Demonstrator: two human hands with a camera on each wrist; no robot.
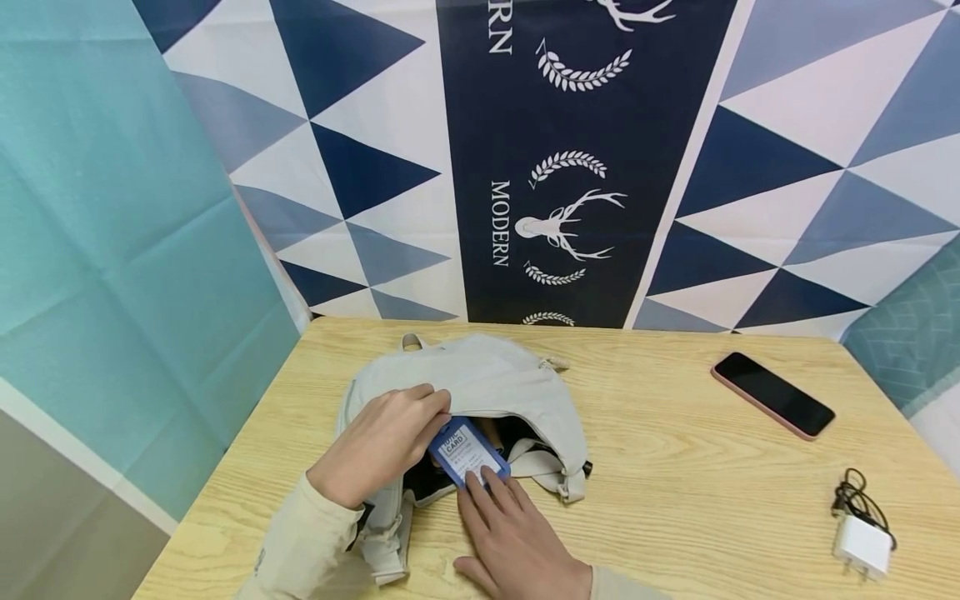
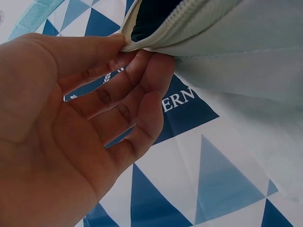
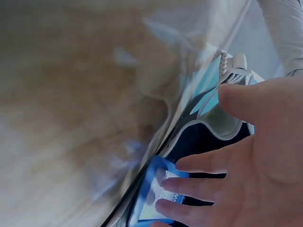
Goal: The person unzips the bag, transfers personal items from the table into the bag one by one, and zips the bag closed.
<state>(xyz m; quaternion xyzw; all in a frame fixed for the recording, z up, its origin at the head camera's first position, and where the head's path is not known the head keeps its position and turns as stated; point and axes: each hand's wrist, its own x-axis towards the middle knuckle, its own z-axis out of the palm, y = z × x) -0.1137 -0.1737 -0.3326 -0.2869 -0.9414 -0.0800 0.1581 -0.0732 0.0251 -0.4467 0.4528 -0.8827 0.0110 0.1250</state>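
Note:
A light-coloured bag (image 1: 472,375) lies on the wooden table with its zipped opening towards me. My left hand (image 1: 390,437) pinches the upper zip edge (image 2: 182,23) between thumb and fingers and holds it up. In the mouth of the bag sits a blue card holder (image 1: 467,454) with a white printed card, tilted. The straight fingers of my right hand (image 1: 517,542) touch its lower end; the thumb stands apart from it. In the right wrist view, those fingertips (image 3: 165,184) lie over the card holder (image 3: 150,208). The bag's dark inside is mostly hidden.
A phone (image 1: 772,393) with a pink edge lies at the right of the table (image 1: 660,500). Nearer me on that side are a white charger plug (image 1: 864,546) and a black coiled cable (image 1: 858,500). A pale strap (image 1: 386,550) hangs from the bag's near left side. Patterned cloth stands behind the table.

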